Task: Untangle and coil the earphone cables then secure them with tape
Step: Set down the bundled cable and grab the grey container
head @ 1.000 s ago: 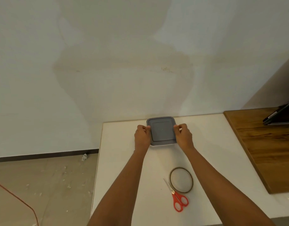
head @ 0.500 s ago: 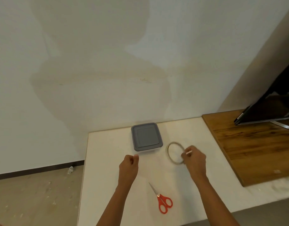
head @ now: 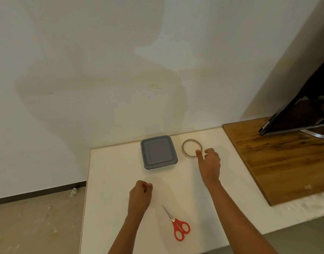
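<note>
Now tape roll [head: 192, 148] flat, right hand [head: 209, 165] open beside it

I saw the white worktop [head: 110, 180] mostly bare along its left side and centre, giving open passage there. A grey lidded box [head: 158, 152] sat near the wall [head: 102, 70], which closed off the far edge. The tape ring [head: 192, 148] lay just beside the box on its right, with a narrow gap between them. The red scissors [head: 177, 226] lay near the front edge, between my forearms. To the right, a wooden board [head: 278, 162] and a tilted dark screen [head: 304, 110] blocked that side.
</note>
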`<state>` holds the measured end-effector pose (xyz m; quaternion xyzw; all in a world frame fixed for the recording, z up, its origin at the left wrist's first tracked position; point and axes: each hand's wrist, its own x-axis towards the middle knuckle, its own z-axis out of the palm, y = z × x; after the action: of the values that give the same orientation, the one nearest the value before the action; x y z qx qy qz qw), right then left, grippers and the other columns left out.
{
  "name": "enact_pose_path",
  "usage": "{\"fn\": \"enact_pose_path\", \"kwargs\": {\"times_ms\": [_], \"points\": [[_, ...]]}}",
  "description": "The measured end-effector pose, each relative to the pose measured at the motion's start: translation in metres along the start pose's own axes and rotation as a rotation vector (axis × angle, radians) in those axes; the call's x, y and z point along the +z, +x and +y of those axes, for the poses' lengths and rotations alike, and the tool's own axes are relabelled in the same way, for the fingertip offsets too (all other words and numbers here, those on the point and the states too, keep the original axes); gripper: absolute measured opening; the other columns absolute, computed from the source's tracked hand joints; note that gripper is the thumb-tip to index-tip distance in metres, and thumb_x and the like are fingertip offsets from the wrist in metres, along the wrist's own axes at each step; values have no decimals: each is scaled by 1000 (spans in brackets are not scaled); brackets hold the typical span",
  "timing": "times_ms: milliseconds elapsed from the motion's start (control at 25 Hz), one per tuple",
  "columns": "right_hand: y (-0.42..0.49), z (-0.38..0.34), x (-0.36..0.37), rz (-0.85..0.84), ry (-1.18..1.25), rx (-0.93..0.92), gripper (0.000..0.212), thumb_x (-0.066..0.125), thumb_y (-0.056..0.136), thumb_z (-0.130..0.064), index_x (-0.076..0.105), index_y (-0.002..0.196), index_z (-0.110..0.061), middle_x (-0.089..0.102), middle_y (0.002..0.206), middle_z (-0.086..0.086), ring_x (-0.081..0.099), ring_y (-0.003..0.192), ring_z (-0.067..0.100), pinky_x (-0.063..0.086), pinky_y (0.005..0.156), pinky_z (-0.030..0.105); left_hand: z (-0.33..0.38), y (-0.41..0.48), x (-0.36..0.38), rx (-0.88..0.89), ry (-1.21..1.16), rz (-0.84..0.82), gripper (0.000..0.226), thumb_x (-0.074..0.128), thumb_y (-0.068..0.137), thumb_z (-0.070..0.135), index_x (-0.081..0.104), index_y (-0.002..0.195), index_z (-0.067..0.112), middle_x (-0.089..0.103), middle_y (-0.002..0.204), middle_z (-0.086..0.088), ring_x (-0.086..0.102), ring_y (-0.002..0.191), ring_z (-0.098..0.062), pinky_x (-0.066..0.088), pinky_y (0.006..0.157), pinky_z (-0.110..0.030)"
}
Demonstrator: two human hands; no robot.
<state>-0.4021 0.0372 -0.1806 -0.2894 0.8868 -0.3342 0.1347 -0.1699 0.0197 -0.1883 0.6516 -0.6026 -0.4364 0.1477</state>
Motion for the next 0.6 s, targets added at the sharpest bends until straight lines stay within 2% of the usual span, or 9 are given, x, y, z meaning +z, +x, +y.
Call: {"fn": "enact_pose_path", "kwargs": {"times_ms": [40, 120, 160, 240, 280, 360, 440, 520, 600], "points": [[-29, 6, -5, -45, -96, -94, 48, 57, 86, -53, 53, 111, -11, 59, 105, 8, 58, 96, 25, 45, 71, 30, 0, -1, -1, -8, -8, -1, 17, 49, 97, 24, 53, 91, 9, 55, 73, 4, 48, 62, -7, 35, 51, -16], [-100, 18, -10, -329, -415, -277, 67, 54, 74, -69, 45, 120, -21, 51, 114, 1, 50, 104, 22, 44, 77, 31, 1, -3, -3, -17, -16, -5, 17, 50, 97, 24, 53, 91, 9, 55, 74, 3, 49, 63, -8, 35, 51, -17], [-130, 27, -8, -477, -538, -330, 74, 53, 70, -71, 39, 126, -24, 44, 120, 0, 45, 107, 23, 42, 80, 32, 3, -3, -4, -19, -17, -1, 16, 50, 96, 24, 53, 91, 9, 55, 75, 3, 49, 63, -9, 35, 51, -17], [-168, 46, -2, -598, -532, -349, 66, 53, 72, -58, 34, 128, -27, 39, 123, 2, 39, 101, 21, 41, 77, 29, 4, -3, -5, -25, -20, 7, 15, 50, 96, 23, 54, 91, 9, 55, 75, 2, 49, 64, -10, 35, 51, -17], [-174, 53, -2, -570, -489, -388, 54, 52, 73, -49, 37, 121, -28, 45, 116, 4, 39, 93, 19, 40, 68, 24, 3, -4, -5, -24, -20, 5, 15, 51, 96, 22, 54, 91, 8, 55, 74, 2, 49, 63, -9, 35, 52, -18], [-167, 66, -4, -439, -364, -426, 35, 50, 62, -41, 44, 93, -26, 56, 84, 3, 46, 68, 15, 26, 50, 13, 3, -7, -3, -35, -25, -10, 16, 51, 96, 22, 56, 92, 6, 56, 74, 1, 49, 63, -10, 36, 52, -18], [-136, 78, -12, -235, -159, -398, 22, 54, 61, -39, 51, 75, -21, 51, 63, 2, 50, 51, 23, 32, 44, 22, 3, -9, -2, -54, -34, -24, 18, 51, 96, 22, 57, 92, 6, 57, 75, 0, 49, 64, -11, 38, 53, -18], [-90, 75, -30, -111, -74, -188, 21, 68, 72, -32, 60, 79, -14, 52, 72, 7, 53, 64, 29, 46, 57, 36, 2, -7, -1, -57, -39, -32, 21, 50, 96, 24, 57, 91, 5, 57, 76, -1, 49, 64, -13, 38, 54, -20], [-32, 63, -42, -22, -89, -48, 29, 74, 76, -29, 61, 93, -9, 53, 87, 12, 54, 78, 30, 52, 69, 41, 1, -3, 0, -66, -54, -27, 23, 50, 96, 24, 57, 91, 3, 57, 75, -1, 48, 63, -13, 39, 55, -22]]}}
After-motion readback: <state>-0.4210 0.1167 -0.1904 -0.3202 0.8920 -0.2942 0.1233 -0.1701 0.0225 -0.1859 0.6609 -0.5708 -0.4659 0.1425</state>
